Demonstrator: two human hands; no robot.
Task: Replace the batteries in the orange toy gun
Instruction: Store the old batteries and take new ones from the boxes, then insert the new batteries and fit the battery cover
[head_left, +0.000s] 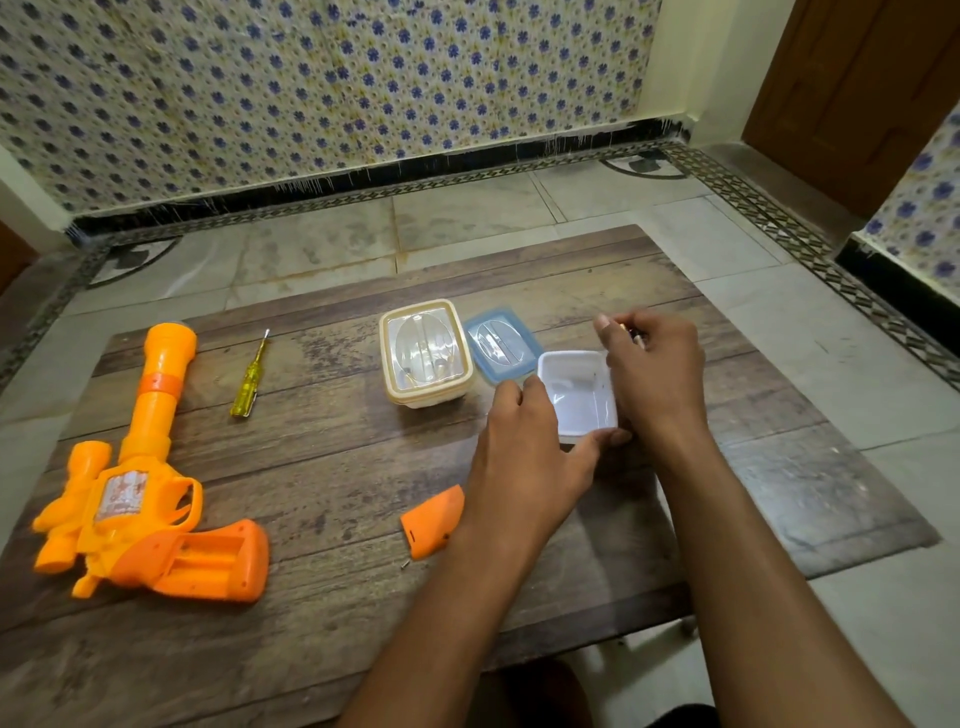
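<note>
Forearms reach over the table: batteries are being fetched, gun open.
Orange toy gun lies at left, compartment empty, cover off; left hand holds the white box, right hand pinches something small, probably a battery; loading and closing remain.

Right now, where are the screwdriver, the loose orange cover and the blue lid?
screwdriver (248, 382): head view, yellow handle.
orange cover (434, 519): head view, its flat middle.
blue lid (498, 343): head view, clear centre panel.

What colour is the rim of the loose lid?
Blue; the loose lid shows best in the head view.
</note>
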